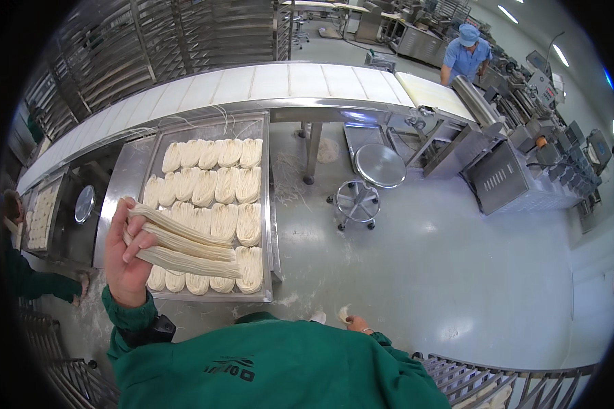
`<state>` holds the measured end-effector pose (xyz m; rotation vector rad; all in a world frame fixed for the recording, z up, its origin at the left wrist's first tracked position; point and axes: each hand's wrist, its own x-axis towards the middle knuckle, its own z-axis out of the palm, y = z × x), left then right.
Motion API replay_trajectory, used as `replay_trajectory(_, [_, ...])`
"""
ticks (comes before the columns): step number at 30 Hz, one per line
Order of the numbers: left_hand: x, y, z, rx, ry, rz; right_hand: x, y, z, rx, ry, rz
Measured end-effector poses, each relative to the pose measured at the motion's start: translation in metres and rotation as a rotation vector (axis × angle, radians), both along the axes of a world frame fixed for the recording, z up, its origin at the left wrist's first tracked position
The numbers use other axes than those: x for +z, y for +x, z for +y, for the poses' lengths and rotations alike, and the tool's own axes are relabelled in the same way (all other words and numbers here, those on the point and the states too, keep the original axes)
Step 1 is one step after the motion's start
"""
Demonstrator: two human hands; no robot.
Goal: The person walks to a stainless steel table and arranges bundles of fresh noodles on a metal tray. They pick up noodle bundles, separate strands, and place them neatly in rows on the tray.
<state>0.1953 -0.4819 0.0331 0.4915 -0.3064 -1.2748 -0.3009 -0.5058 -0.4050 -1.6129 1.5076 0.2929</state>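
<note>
Raised over the tray's left side, my left hand grips several hanks of long pale noodles, parted between its fingers. Their loose ends reach right, across the metal tray. Rows of folded noodle bundles lie in that tray, and the held strands hide part of the lower rows. Low beside my body, my right hand is partly hidden by my green sleeve. A small pale bunch of noodles sticks out from its curled fingers.
Beyond the tray runs a white conveyor belt. A round-topped steel stool stands right of it. One person in blue works by machinery; another in green is at left. Slatted racks stand behind me. Noodle scraps litter the floor.
</note>
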Motion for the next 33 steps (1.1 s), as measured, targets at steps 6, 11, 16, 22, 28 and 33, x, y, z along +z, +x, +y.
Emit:
replay_trajectory(6, [0.006,-0.043,-0.029,-0.055,-0.010,-0.001,-0.012,-0.019,-0.051,-0.003,0.044,0.002])
replay_trajectory(11, [0.001,-0.056,-0.064,-0.034,-0.054,-0.060,-0.012,-0.022,-0.103,0.056,0.073,0.050])
replay_trajectory(16, [-0.016,-0.052,-0.102,0.021,-0.065,0.044,0.007,-0.032,-0.162,0.085,0.018,0.009])
replay_trajectory(22, [-0.015,-0.037,-0.133,0.127,-0.079,0.046,0.051,-0.002,-0.228,0.064,0.044,-0.100])
replay_trajectory(28, [-0.016,-0.039,-0.141,0.279,-0.043,0.024,0.061,0.028,-0.288,0.248,0.036,-0.114])
replay_trajectory(33, [-0.017,-0.054,-0.144,0.438,-0.040,0.032,0.039,0.049,-0.355,0.400,0.068,-0.118])
